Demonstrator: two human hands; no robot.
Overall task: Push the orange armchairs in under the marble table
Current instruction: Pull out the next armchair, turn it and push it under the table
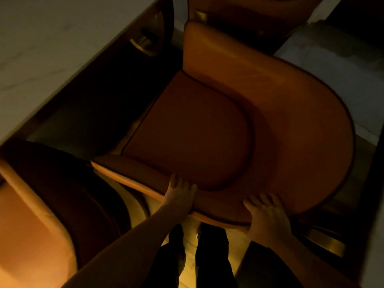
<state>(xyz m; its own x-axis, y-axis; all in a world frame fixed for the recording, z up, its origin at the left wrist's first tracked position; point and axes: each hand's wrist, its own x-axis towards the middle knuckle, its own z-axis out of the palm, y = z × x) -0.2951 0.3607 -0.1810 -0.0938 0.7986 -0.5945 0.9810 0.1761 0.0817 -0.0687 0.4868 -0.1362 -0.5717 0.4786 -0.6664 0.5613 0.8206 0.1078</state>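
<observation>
Nearest, the left hand [179, 190] and right hand [267, 217] both curl over the curved back rim of the orange armchair [207, 129], gripping it. The chair stands turned, its open front just short of the desk [41, 48] edge. Swing it square first, then push evenly with both hands.

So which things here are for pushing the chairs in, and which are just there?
For the job:
middle armchair, gripped at its rim by the left hand and right hand
left armchair
far armchair
marble table

Just there:
floor
the person's legs
</observation>
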